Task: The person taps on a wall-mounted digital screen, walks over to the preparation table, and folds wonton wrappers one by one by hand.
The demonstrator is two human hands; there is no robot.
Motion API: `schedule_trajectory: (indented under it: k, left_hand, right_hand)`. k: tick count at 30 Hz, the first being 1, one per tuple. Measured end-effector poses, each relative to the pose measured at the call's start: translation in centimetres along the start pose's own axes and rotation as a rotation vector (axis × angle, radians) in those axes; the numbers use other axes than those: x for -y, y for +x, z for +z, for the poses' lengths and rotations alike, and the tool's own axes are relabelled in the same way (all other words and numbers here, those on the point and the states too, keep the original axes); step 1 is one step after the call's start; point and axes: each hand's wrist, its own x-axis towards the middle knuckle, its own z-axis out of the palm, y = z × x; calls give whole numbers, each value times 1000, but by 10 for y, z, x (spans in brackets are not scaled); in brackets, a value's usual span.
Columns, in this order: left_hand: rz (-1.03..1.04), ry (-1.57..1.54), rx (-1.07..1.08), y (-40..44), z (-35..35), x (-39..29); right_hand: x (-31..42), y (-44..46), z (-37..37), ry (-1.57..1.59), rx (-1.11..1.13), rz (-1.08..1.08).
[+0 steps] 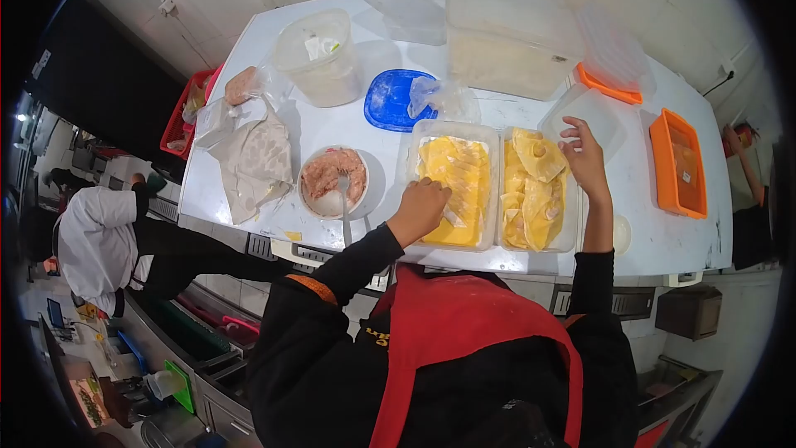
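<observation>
My left hand point(421, 209) is closed, with its fingertips on the yellow dough wrappers point(460, 174) stacked in a clear plastic container point(412, 149). What it pinches, if anything, is hidden. My right hand point(585, 162) is open, fingers apart and bent, at the upper right edge of a second clear container point(570, 236). Folded yellow dumplings point(531, 199) fill that container, some overlapping. Left of the wrappers, a white bowl point(317, 211) holds minced meat filling point(322, 172). A metal spoon point(345, 214) rests in it, its handle pointing toward me.
Behind the containers lie a blue lid point(390, 99), a clear tub point(319, 58) and a large bin point(514, 41). A crumpled bag point(257, 166) is at left, an orange basket point(680, 164) at right. Another person point(99, 241) stands beyond the table's left side.
</observation>
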Motion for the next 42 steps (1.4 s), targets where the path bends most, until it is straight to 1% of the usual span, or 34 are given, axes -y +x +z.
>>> schedule_trajectory:
  k: [1,4,7,12,14,16,18,20,22,25,28,31,32,33,35,38,41,42]
  left_hand:
    - [18,35,5,2,-3,0]
    - [55,87,-68,6,10,5]
    - [101,135,27,11,10,14]
    - [137,167,-6,13,7,21]
    - [156,143,-7,13,3,21]
    - [164,82,0,11,-16,17]
    - [100,-124,157,9,-42,8]
    - [51,-369,292,5,-71,-4]
    - [26,-648,401,5,-98,-15]
    - [91,-1101,257,1,-104,-29]
    - [148,-1168,124,8,-104,-34]
    - [216,-2038,287,16,-69,-29]
    - [241,-2311,224,14,-54,-44]
    - [159,-2413,241,9,-43,-59]
    - [-15,-2607,285,2,-27,-81]
    - [-302,-2195,553,6,-6,-81]
    - [23,-2652,673,7,-17,-85]
    - [-53,-2525,618,6,-14,-88]
  right_hand:
    - [2,-9,-6,28,-3,9]
    - [4,-37,-19,126,-27,26]
    - [1,-62,-32,229,-65,31]
    - [7,-90,-40,385,-85,67]
    - [15,-99,-38,360,-70,60]
    - [24,-104,-33,323,-38,36]
    - [36,-111,-23,274,18,2]
    - [55,-115,-3,266,132,14]
    - [68,-121,29,217,192,-193]
    - [87,-122,51,256,276,-342]
    - [84,-121,42,679,454,-111]
    - [88,-123,25,936,454,20]
    - [92,-124,22,968,406,74]
    - [92,-124,24,933,351,100]
    - [87,-123,29,862,234,148]
    - [69,-129,33,665,47,105]
    - [55,-135,26,441,-12,82]
    - [54,-136,22,392,5,99]
